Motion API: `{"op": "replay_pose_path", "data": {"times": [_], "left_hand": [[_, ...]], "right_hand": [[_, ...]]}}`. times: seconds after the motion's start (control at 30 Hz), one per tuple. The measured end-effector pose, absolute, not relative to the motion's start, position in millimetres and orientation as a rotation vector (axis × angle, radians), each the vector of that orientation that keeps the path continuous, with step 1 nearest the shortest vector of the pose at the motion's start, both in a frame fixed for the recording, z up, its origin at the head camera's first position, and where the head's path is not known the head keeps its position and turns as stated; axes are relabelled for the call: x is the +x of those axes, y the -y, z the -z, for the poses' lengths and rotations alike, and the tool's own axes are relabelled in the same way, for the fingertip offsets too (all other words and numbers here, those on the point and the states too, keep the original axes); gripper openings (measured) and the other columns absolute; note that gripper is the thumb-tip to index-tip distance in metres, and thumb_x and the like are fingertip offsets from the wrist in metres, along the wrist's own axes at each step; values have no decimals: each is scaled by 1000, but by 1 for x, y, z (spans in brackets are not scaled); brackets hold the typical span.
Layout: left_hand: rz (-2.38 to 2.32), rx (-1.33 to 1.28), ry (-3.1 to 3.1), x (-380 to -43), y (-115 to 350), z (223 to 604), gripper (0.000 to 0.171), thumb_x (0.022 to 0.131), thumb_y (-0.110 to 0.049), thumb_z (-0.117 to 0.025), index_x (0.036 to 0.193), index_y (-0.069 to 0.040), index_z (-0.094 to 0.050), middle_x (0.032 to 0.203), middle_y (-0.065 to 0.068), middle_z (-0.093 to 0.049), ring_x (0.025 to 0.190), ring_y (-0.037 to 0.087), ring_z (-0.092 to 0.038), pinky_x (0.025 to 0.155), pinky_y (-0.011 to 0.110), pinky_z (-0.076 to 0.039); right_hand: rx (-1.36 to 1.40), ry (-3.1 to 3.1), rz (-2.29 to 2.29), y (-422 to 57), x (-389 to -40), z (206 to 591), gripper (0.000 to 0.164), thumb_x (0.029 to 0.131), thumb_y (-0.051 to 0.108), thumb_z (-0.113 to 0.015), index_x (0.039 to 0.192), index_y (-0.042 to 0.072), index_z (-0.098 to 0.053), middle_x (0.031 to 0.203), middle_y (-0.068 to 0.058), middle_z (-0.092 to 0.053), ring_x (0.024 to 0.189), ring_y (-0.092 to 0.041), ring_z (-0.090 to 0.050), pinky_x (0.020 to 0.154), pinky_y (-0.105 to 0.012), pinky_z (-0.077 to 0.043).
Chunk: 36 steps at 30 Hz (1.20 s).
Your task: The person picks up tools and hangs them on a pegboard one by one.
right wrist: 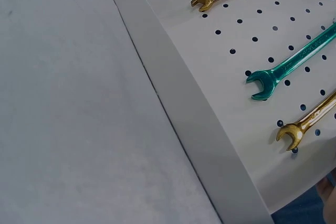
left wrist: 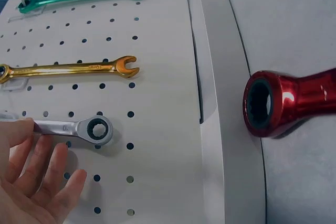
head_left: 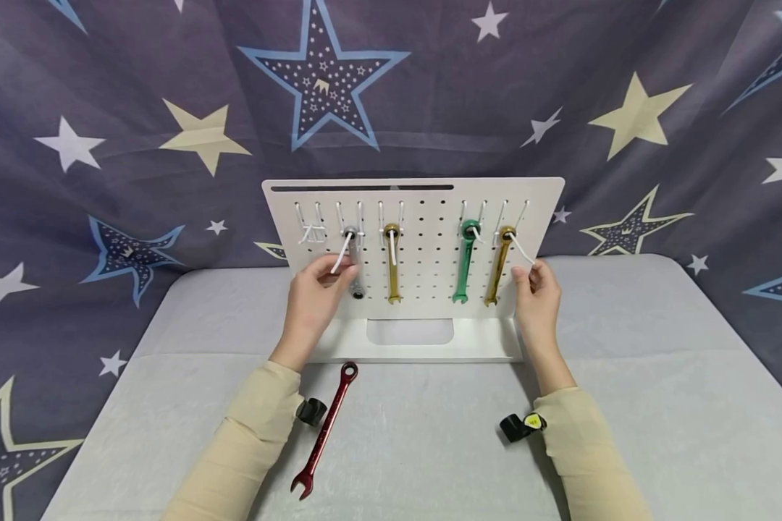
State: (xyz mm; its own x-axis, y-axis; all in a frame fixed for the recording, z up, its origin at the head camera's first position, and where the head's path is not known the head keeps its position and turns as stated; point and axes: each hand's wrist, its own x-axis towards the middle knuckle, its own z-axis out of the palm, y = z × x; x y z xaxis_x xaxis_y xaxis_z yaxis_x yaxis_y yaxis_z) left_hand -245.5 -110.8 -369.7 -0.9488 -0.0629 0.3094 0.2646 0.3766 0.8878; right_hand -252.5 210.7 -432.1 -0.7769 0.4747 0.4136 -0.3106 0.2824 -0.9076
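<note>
A white pegboard stands upright on the table. Near its left side my left hand pinches the shaft of a silver wrench between thumb and finger; the other fingers are loosely spread. That wrench hangs on a hook, ring end down. To its right hang a gold wrench, a green wrench and another gold wrench, open ends down. My right hand holds the board's right edge, thumb towards the front. Most of its fingers are hidden in the right wrist view.
A red wrench lies on the grey-covered table in front of the board, beside the left forearm. At the board's far left is a white hook with no wrench on it. Behind hangs a star-patterned cloth.
</note>
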Motion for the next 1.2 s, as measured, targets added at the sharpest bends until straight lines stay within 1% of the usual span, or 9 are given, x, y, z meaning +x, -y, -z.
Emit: {"op": "replay_pose_path", "data": {"times": [0.13,0.23,0.33,0.57,0.7,0.87,0.97,1.07,1.2], "left_hand": [[1601,-151,2355,-242,114,369,21,92,-15,-73,109,-3,-71,107,11,-72,89,19,-67,82,23,-52],[1612,-148,2374,-236,116,368,21,93,-15,-72,109,-2,-71,107,11,-71,88,19,-65,82,25,-51],[1617,-175,2413,-228,118,366,22,94,-16,-71,110,-1,-70,107,13,-71,92,21,-65,85,29,-51],[1561,-272,2544,-206,125,367,24,95,-20,-70,110,-2,-71,108,13,-71,98,27,-65,89,40,-51],[1516,-268,2626,-195,131,372,24,95,-22,-69,110,-4,-72,108,11,-71,99,26,-66,88,41,-52],[1465,-260,2741,-182,141,381,22,96,-25,-69,112,-9,-71,108,6,-71,98,24,-65,82,38,-52],[1433,-266,2814,-174,144,386,21,95,-24,-69,111,-11,-71,106,3,-70,98,23,-64,77,36,-52],[1385,-273,2892,-168,146,391,20,94,-22,-70,111,-12,-71,104,1,-70,96,21,-64,73,34,-51],[1344,-272,2972,-161,149,396,20,94,-22,-71,111,-12,-69,100,-1,-68,90,16,-63,68,32,-50]], "right_hand": [[-151,1903,-1561,-210,-253,431,21,96,6,-62,103,-13,-56,91,-11,-68,74,-6,-57,64,-13,-43],[-149,1898,-1573,-210,-252,431,22,96,6,-62,104,-14,-56,92,-14,-67,74,-5,-56,64,-13,-43],[-151,1899,-1577,-210,-252,431,24,96,7,-62,106,-14,-57,93,-17,-68,74,-3,-55,64,-13,-43],[-157,1901,-1582,-207,-247,424,23,95,4,-62,104,-16,-56,90,-12,-67,71,0,-53,63,-13,-42],[-145,1924,-1564,-200,-236,410,22,96,1,-60,104,-19,-53,91,-20,-67,72,-2,-54,64,-12,-41],[-143,1942,-1554,-194,-228,400,22,97,1,-59,104,-20,-53,96,-30,-65,75,-7,-56,66,-12,-42],[-139,1939,-1560,-194,-228,400,22,97,0,-59,104,-19,-53,97,-30,-65,75,-7,-56,66,-12,-42],[-140,1938,-1557,-195,-230,401,21,97,0,-59,103,-19,-53,96,-28,-66,74,-3,-55,66,-12,-42],[-144,1940,-1547,-197,-230,401,21,97,0,-59,103,-19,-52,94,-27,-66,74,-1,-55,66,-12,-42]]}}
